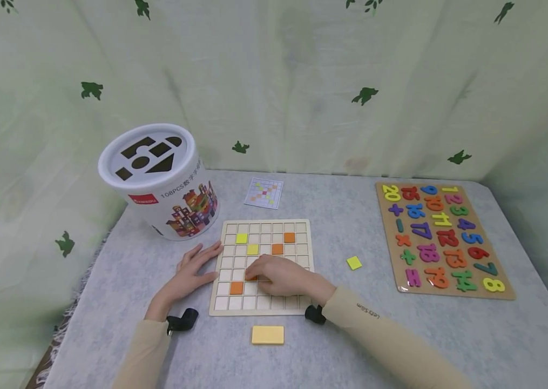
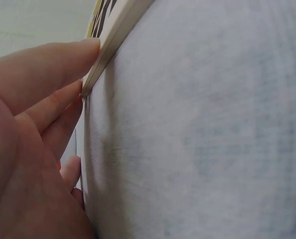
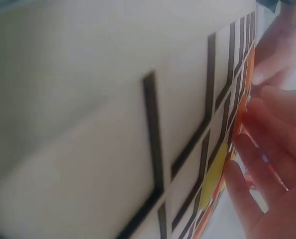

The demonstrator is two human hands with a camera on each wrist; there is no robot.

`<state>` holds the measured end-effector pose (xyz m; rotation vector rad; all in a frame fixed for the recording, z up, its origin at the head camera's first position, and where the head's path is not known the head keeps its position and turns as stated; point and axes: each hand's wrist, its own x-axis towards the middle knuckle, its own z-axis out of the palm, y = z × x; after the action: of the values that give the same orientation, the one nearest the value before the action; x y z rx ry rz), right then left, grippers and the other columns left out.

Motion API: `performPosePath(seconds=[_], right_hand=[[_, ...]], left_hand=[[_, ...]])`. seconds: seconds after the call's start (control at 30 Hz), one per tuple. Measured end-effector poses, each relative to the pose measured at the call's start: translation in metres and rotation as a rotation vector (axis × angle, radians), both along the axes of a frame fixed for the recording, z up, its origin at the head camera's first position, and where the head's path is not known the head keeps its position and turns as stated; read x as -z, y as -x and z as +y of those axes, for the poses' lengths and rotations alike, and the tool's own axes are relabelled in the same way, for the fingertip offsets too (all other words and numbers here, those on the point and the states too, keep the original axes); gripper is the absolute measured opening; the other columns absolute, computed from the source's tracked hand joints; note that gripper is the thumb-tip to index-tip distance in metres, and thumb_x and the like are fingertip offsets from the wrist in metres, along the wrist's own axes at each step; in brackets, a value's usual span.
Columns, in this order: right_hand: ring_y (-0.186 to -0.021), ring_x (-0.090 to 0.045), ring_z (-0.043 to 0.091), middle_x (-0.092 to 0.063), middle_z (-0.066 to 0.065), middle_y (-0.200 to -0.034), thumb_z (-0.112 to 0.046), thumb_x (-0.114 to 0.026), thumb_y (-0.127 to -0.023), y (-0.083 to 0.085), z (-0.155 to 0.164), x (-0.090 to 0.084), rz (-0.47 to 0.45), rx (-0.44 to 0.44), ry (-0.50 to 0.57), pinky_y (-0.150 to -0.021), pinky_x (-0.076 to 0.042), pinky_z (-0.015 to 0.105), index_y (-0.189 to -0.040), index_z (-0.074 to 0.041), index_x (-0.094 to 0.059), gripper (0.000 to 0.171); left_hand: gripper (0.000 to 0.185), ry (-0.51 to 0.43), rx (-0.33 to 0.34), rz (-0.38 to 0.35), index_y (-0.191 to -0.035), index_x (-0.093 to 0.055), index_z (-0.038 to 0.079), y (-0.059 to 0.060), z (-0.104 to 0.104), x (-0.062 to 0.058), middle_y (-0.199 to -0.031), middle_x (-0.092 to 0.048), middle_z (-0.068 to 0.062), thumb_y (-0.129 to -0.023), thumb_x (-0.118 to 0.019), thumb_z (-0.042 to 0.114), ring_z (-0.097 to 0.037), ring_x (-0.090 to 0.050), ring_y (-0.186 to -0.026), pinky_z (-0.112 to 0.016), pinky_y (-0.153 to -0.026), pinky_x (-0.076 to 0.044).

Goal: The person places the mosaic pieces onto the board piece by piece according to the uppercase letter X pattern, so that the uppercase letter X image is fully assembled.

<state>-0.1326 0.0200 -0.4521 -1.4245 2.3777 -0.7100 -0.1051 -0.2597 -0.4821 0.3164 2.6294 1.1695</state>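
Lying flat in the lower middle of the head view, a wooden grid board (image 1: 260, 267) is seen on the grey table (image 1: 361, 335). An orange tile (image 1: 251, 277) is being pressed into a square near the middle of the board by the right hand (image 1: 281, 275). The fingers of that hand are bent down over the tile, and the tile is mostly hidden under them. It cannot be told if the tile is pinched or only pushed.

The left hand (image 1: 195, 269) is laid flat on the table at the left side of the board. Its fingers are straight, and the board's edge (image 2: 108, 47) is touched by the fingertips (image 2: 88, 50) in the left wrist view. Nothing is held in it.

The tile is judged to be small, thin, light and stiff. It is probably smooth, so it could slip. It is best held by its side edges with two fingertips, or pushed flat from the top. The board is judged to be stiff and light too, so it could slide if it is not held.

More orange tiles (image 1: 283, 243) and yellow tiles (image 1: 247, 243) are set in the upper part of the board. One yellow tile (image 1: 353, 263) is left loose on the table, to the right of the board.
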Motion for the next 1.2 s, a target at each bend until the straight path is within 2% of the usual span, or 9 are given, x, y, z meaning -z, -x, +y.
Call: performPosePath(seconds=[0.13, 0.3, 0.47, 0.6, 0.83, 1.0, 1.2], right_hand=[[-0.123, -0.049, 0.013, -0.061, -0.003, -0.126, -0.007, -0.056, -0.092, 0.0, 0.016, -0.006, -0.052, 0.083, 0.033, -0.104, -0.035, 0.028, -0.121, -0.011, -0.066, 0.031], [-0.117, -0.053, 0.019, -0.062, 0.001, -0.122, -0.006, -0.063, -0.091, 0.001, 0.062, -0.013, -0.112, 0.323, 0.101, -0.097, -0.042, 0.037, -0.117, -0.008, -0.067, 0.027], [-0.107, -0.058, 0.025, -0.064, 0.007, -0.115, -0.002, -0.068, -0.086, -0.002, 0.12, -0.005, -0.067, 0.554, 0.127, -0.086, -0.049, 0.042, -0.114, -0.005, -0.066, 0.028], [-0.103, -0.058, 0.028, -0.064, 0.009, -0.111, -0.004, -0.071, -0.084, -0.006, 0.154, 0.003, -0.035, 0.653, 0.107, -0.084, -0.049, 0.045, -0.111, -0.003, -0.066, 0.027], [-0.094, -0.056, 0.023, -0.06, 0.006, -0.103, -0.006, -0.077, -0.079, -0.01, 0.171, 0.014, -0.027, 0.684, 0.049, -0.081, -0.049, 0.042, -0.104, -0.005, -0.069, 0.026], [-0.087, -0.053, 0.02, -0.056, 0.004, -0.096, 0.002, -0.075, -0.077, -0.007, 0.166, 0.019, -0.007, 0.685, 0.046, -0.078, -0.049, 0.038, -0.096, -0.005, -0.069, 0.021], [-0.083, -0.054, 0.016, -0.058, 0.001, -0.091, 0.005, -0.074, -0.075, -0.007, 0.142, 0.012, 0.002, 0.593, 0.093, -0.073, -0.05, 0.034, -0.092, -0.006, -0.068, 0.022]], left_hand=[[0.062, -0.002, 0.001, 0.006, -0.148, -0.039, 0.013, 0.0, 0.001, 0.0, -0.157, -0.024, -0.001, -0.092, -0.064, 0.023, -0.036, 0.002, -0.142, -0.064, -0.103, 0.001], [0.062, -0.002, 0.002, 0.007, -0.147, -0.039, 0.013, -0.001, 0.001, 0.002, -0.157, -0.024, -0.001, -0.092, -0.065, 0.023, -0.035, 0.003, -0.142, -0.064, -0.103, 0.001], [0.063, 0.001, 0.005, 0.011, -0.147, -0.04, 0.012, -0.003, 0.0, 0.003, -0.157, -0.024, -0.002, -0.091, -0.065, 0.024, -0.036, 0.003, -0.142, -0.065, -0.103, 0.002], [0.063, 0.004, -0.002, 0.004, -0.147, -0.039, 0.014, -0.004, -0.001, 0.004, -0.157, -0.024, -0.001, -0.091, -0.065, 0.027, -0.036, 0.003, -0.142, -0.065, -0.103, 0.002], [0.063, 0.003, 0.001, 0.011, -0.147, -0.039, 0.013, -0.003, -0.001, 0.003, -0.157, -0.024, -0.001, -0.091, -0.065, 0.026, -0.036, 0.003, -0.142, -0.065, -0.102, 0.002], [0.063, 0.002, 0.007, 0.016, -0.147, -0.039, 0.013, -0.001, 0.0, 0.003, -0.157, -0.024, -0.001, -0.092, -0.065, 0.026, -0.036, 0.003, -0.142, -0.065, -0.102, 0.001], [0.063, -0.006, 0.015, 0.021, -0.147, -0.04, 0.014, 0.0, 0.0, 0.003, -0.157, -0.024, -0.001, -0.092, -0.065, 0.026, -0.036, 0.003, -0.142, -0.065, -0.102, 0.001]])
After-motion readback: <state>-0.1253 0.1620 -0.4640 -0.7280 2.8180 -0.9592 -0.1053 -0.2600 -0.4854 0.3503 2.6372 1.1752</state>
